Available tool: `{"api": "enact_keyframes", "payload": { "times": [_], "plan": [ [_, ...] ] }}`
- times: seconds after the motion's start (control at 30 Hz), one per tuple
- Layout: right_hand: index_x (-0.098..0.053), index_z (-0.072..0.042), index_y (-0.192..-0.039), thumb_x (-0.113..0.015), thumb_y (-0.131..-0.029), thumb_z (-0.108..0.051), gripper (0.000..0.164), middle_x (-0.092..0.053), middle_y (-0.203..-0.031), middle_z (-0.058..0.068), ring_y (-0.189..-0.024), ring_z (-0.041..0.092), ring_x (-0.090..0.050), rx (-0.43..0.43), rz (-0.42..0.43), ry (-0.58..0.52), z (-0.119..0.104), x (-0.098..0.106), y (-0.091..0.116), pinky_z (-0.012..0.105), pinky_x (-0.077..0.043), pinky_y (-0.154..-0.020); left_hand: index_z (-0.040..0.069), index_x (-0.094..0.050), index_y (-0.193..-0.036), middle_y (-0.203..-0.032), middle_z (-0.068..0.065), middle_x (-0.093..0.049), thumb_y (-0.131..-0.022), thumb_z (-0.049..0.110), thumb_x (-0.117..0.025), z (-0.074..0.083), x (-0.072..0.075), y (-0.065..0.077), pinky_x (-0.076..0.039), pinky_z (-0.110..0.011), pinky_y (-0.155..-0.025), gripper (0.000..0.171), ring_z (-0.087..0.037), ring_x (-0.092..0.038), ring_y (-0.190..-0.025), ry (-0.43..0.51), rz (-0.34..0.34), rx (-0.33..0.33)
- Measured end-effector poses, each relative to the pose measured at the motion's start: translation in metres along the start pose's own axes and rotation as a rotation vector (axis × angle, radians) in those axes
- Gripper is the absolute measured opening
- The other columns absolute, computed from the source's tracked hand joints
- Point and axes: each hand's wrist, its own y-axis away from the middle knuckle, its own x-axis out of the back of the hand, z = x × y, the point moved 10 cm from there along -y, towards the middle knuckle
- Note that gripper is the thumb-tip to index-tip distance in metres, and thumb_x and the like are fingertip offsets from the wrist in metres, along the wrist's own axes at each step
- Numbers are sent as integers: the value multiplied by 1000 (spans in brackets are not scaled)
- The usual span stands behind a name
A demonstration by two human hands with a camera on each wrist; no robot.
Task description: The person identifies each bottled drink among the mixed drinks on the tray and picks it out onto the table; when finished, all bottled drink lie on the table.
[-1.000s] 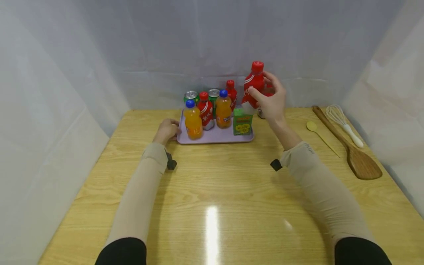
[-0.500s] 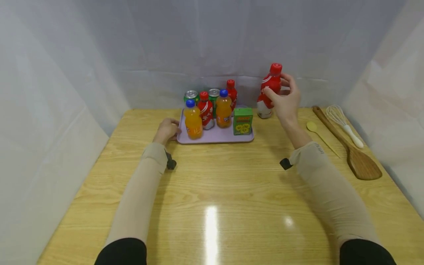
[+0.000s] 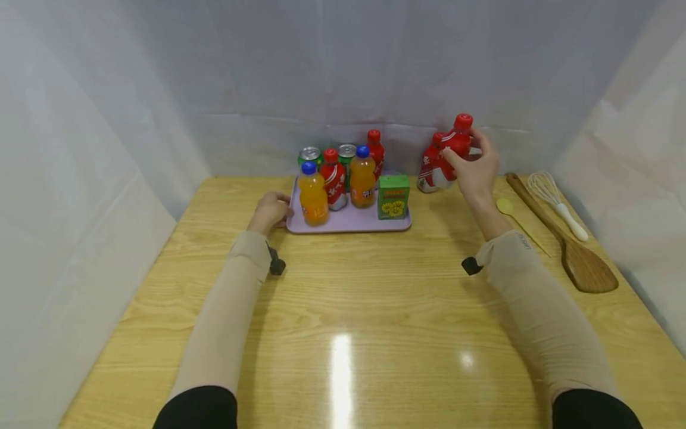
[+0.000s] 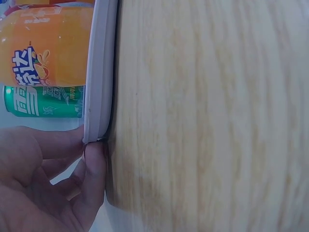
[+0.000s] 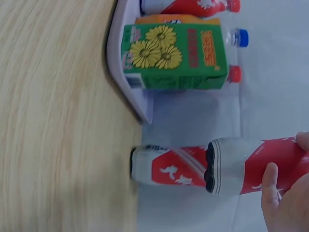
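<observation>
My right hand (image 3: 479, 173) grips a red-labelled plastic bottle (image 3: 457, 142), holding it above the table. In the right wrist view, the held bottle's base (image 5: 227, 166) is in the air, in front of a second red bottle (image 5: 166, 166) standing on the table. At the pale purple tray (image 3: 348, 223), my left hand (image 3: 270, 211) pinches the left edge between thumb and fingers. On the tray are two orange soda bottles (image 3: 313, 199) with blue caps, two red bottles (image 3: 334, 182), two green cans (image 3: 309, 155) and a green drink carton (image 3: 393, 199).
Along the right side of the wooden table (image 3: 343, 298) lie a yellow spoon (image 3: 514, 217), a wooden spatula (image 3: 586, 265) and a white-handled whisk (image 3: 570, 219). A pale sheet (image 3: 268, 71) hangs behind the table, with others at both sides.
My right hand has carried the red bottle rightward, away from above the tray, and lowered it slightly. The standing red bottle behind it now shows more. My left hand stays at the tray.
</observation>
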Motion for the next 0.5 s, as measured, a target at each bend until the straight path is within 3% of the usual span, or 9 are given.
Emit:
{"api": "enact_keyframes", "payload": {
  "times": [0.27,0.5],
  "plan": [
    [-61,-24,-146,-84,-88,-29,62,-57,-122,-6,-97,8,-53,-36,54,105,14,11,-8,19,-47,-86,4,-56,-148,-138,-22,-61,-99,2,-61,-1,1,-1,-54,-16,-62,49,-18,-62,-97,3,5,-3],
    [-61,-23,-145,-85,-88,-28,62,-57,-126,-3,-100,7,-50,-66,77,166,30,17,-12,21,-47,-88,4,-55,-149,-137,-22,-61,-98,1,-62,-1,0,-2,-55,-16,-62,51,-17,-63,-92,7,-7,-7]
  ]
}}
